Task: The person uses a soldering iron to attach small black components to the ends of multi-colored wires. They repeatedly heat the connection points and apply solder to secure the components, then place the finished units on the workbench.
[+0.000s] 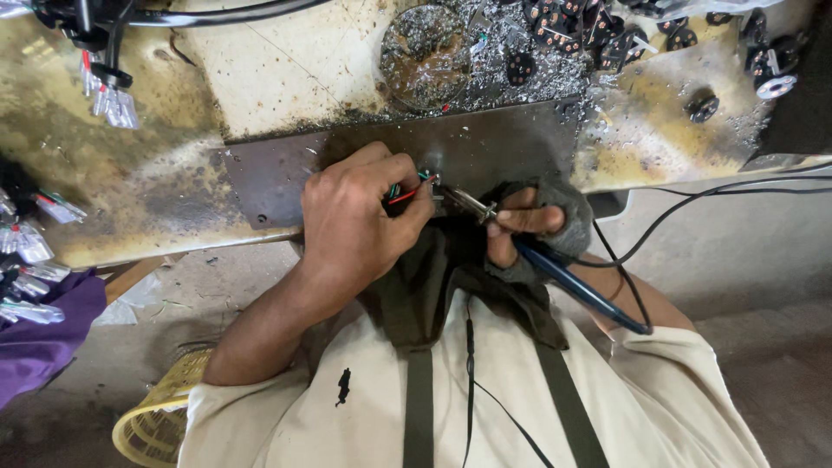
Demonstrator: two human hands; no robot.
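From the head camera, the left hand (351, 221) is closed tight around a small part with red and green wires (406, 189), held over the dark metal plate (485, 143) at the bench edge. The right hand (529, 230), in a grey fingerless glove, pinches a blue-handled soldering iron (555, 273), its tip touching the part. Clear plastic packets (113, 104) lie far left; black round discs (589, 30) top right; a yellow basket (160, 416) below.

A stained, scorched workbench (130, 191) stands over what looks like grey concrete floor (763, 260).
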